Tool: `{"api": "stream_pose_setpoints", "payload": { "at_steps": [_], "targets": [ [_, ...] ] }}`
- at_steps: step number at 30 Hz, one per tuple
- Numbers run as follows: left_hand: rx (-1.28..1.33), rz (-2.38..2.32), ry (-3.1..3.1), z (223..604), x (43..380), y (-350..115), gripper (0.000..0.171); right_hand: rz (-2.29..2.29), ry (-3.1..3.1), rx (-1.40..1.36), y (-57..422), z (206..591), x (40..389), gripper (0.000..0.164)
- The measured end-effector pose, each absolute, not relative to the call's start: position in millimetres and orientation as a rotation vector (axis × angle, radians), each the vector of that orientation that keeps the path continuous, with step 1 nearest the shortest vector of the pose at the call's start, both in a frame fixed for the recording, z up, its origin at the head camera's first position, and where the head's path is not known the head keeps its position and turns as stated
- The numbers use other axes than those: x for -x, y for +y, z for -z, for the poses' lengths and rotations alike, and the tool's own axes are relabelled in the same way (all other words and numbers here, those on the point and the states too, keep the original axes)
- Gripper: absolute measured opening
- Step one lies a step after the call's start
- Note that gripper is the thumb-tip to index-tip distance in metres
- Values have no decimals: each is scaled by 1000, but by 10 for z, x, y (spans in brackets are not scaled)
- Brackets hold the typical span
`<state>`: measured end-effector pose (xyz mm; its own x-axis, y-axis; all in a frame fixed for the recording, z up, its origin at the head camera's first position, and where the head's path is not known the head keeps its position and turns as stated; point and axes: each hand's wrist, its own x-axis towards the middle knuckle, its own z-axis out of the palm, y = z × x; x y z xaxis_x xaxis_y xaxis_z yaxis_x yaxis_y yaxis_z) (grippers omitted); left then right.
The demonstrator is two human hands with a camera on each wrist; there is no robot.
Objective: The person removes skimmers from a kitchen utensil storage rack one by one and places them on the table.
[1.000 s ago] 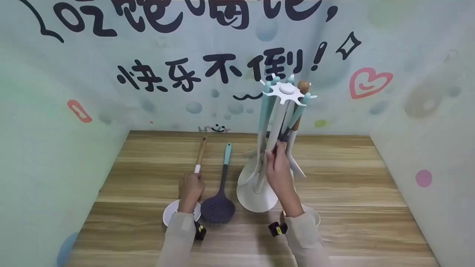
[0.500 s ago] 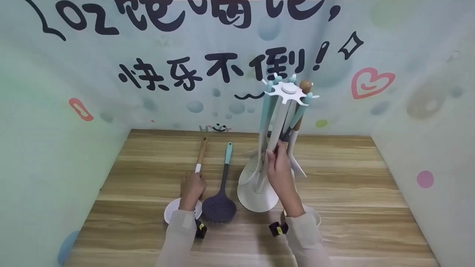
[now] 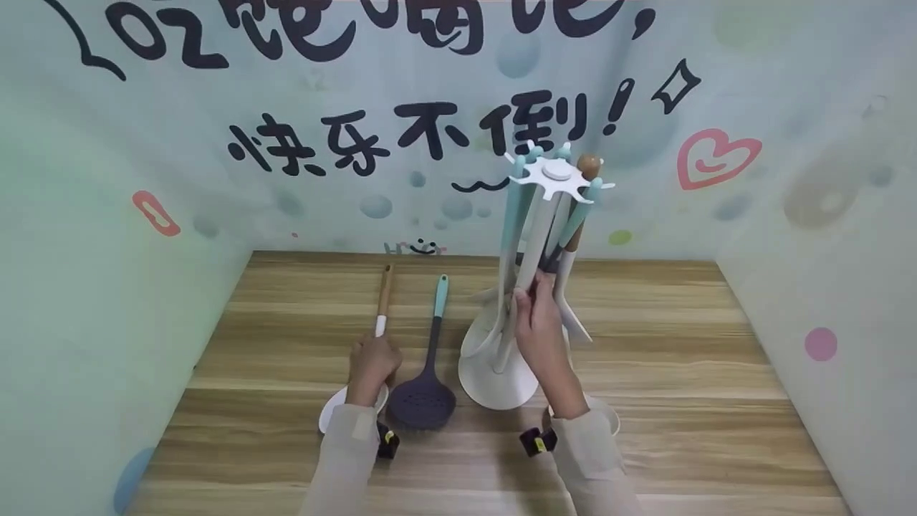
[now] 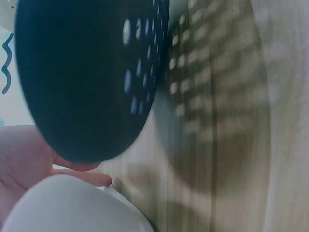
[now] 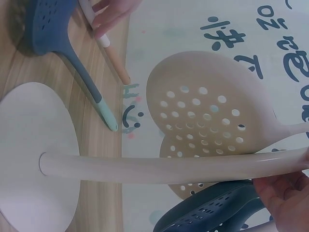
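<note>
My left hand grips a white skimmer with a wooden handle, low over the table. Its round white head is mostly hidden under my wrist in the head view. Just right of that hand lies a dark slotted skimmer with a light-blue handle, its perforated head towards me. My right hand holds the post of a white utensil stand, which stands upright on a round base. Several utensils hang from its star-shaped top, among them a pale perforated skimmer and a dark slotted one.
A pale round rim shows beside my right sleeve, mostly hidden. The wooden table ends at a printed back wall, with side walls left and right.
The far end of the white skimmer's handle has swung slightly left, while my left hand has shifted a little right. My right hand and the stand stay practically still.
</note>
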<state>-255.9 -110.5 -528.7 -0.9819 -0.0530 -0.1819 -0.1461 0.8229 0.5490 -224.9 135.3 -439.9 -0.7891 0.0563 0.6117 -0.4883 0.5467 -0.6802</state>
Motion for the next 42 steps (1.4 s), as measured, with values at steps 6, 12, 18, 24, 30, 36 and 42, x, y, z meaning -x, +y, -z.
{"api": "stream_pose_setpoints", "payload": {
  "at_steps": [6, 12, 18, 24, 30, 36, 42],
  "targets": [
    [178, -903, 2782, 5277, 2540, -1100, 25, -1236, -2207, -343, 1365, 4402, 2242, 50],
    [113, -885, 2774, 5240, 2536, -1104, 20, -1225, -2210, -341, 1360, 4395, 2231, 51],
    [136, -997, 2679, 5171, 2530, -1107, 11, -1225, -2213, -334, 1356, 4398, 2241, 53],
    [97, -1026, 2665, 5088, 2508, -1074, 23, -1237, -2215, -333, 1360, 4402, 2250, 56],
    [33, -1018, 2642, 4916, 2523, -960, 57, -1238, -2222, -332, 1351, 4393, 2240, 51],
    [-90, -1035, 2714, 4660, 2491, -815, 56, -1241, -2231, -320, 1347, 4389, 2237, 47],
    [-230, -1181, 2735, 4391, 2443, -648, 56, -1238, -2232, -316, 1350, 4381, 2227, 47]
  ]
}}
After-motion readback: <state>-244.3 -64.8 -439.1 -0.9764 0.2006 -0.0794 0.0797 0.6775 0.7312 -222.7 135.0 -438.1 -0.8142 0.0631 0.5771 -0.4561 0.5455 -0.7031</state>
